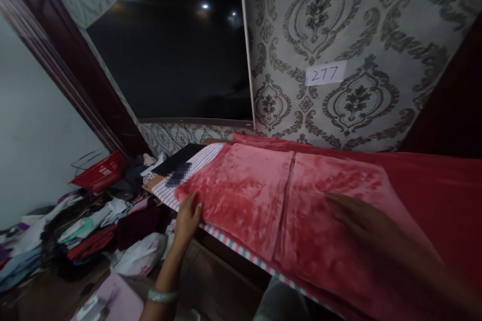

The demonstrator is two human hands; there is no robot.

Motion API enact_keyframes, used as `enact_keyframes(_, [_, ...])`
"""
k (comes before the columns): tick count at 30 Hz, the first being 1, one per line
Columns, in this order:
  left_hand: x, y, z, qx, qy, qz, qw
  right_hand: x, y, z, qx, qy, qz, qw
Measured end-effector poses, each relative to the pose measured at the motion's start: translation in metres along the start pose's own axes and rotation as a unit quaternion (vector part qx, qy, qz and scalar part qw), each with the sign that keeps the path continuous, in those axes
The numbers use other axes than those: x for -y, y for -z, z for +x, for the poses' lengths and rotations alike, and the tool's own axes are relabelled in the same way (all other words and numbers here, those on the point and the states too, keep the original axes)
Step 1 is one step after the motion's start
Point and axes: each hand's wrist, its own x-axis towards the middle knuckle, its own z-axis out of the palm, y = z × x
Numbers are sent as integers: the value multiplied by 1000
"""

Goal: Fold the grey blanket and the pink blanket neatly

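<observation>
A red plush blanket [241, 195] lies spread out, with a lengthwise gap or fold line between its two panels. At its near left corner rests my left hand [189, 215], thumb and index finger apart on the cloth; its other fingers are hard to make out. A pale bangle [161, 296] circles that wrist. My right hand [357, 218] is stretched over the right panel, fingers extended and somewhat blurred, on or just above the plush. Smooth red cloth [444, 190] continues to the right. Under the blanket, a striped cloth [169, 193] shows along the left and front edges.
A dark pixelated object [178, 174] and a black flat panel [181, 158] lie at the surface's left end. A large television [181, 50] and a paper marked 277 [326, 73] are on the wall. Piled clothes [90, 225] and a red basket [101, 173] stand left.
</observation>
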Motion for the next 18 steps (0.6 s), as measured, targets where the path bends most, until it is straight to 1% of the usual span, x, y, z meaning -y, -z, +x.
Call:
enact_keyframes(2, [10, 5, -5, 11, -7, -29, 999, 7, -14, 39, 17, 18, 16, 1000])
enact_keyframes(4, [19, 12, -12, 30, -31, -48, 998, 15, -26, 78, 44, 19, 40, 998])
enact_keyframes(7, [27, 20, -22, 79, -64, -61, 993, 28, -41, 134, 98, -14, 70, 993])
enact_keyframes(9, [30, 23, -26, 98, -78, -57, 990, 36, -54, 166, 124, -42, 79, 988])
enact_keyframes(12, [33, 19, -29, 80, -94, -31, 992, 47, -80, 208, 134, -60, 82, 986])
enact_keyframes(15, [39, 10, -30, 46, -102, 6, 994, 54, -109, 243, 139, -59, 78, 986])
enact_keyframes(18, [43, 1, -32, 11, -118, 15, 993, 55, -135, 272, 149, -50, 73, 985])
